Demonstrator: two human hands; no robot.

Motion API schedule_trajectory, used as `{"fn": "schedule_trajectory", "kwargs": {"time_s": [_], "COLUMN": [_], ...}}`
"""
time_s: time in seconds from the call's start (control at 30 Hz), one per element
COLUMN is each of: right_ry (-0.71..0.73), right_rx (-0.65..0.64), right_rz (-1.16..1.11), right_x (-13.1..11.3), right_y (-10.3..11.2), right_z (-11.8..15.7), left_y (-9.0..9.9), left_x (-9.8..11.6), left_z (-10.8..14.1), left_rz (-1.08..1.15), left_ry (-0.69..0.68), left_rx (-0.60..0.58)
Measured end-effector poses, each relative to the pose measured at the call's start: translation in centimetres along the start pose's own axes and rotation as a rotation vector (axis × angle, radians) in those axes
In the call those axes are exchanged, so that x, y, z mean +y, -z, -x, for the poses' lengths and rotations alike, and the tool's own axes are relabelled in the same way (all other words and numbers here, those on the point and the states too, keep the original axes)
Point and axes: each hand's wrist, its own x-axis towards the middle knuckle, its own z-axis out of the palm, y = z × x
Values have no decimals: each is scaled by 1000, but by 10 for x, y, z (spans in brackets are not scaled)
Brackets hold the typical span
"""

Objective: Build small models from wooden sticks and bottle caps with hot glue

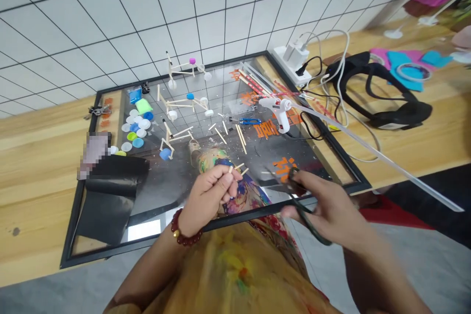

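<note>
Pinched between the thumb and fingers of my left hand [215, 189] is a small wooden stick piece [240, 168]; other short sticks show just past the fingertips. My right hand [320, 206] grips dark-handled scissors [307, 218], their blades blurred and pointing left toward my left hand. Loose wooden sticks [241, 138] lie on the glass board beyond my hands. Three small stick frames with bottle caps stand at the back left, one with a pink cap [192, 61], one with a blue cap [190, 96], and the nearest with a blue cap [165, 154].
A white glue gun [279, 110] holds a long clear glue stick. Bottle caps [138, 143] and black sheets [106, 211] lie at left. A power strip [290, 66], cables and a black headset [382, 93] occupy the right. The board's black frame [360, 179] forms a raised edge.
</note>
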Motion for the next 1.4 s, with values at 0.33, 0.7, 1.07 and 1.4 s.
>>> {"fn": "schedule_trajectory", "kwargs": {"time_s": [0.33,0.7,1.07,1.4], "right_ry": [66,42,135,108], "right_rx": [-216,-326,-250,-267], "right_rz": [232,269,111,197], "right_x": [-32,-37,-22,-37], "right_y": [-9,-17,-34,-40], "right_z": [-59,-61,-54,-50], "left_y": [-2,-3,-7,-7], "left_x": [-9,-14,-18,-20], "left_z": [-9,-15,-11,-5], "left_rz": [218,-45,-23,-352], "left_ry": [229,183,204,3], "left_rx": [-46,-112,-153,-118]}}
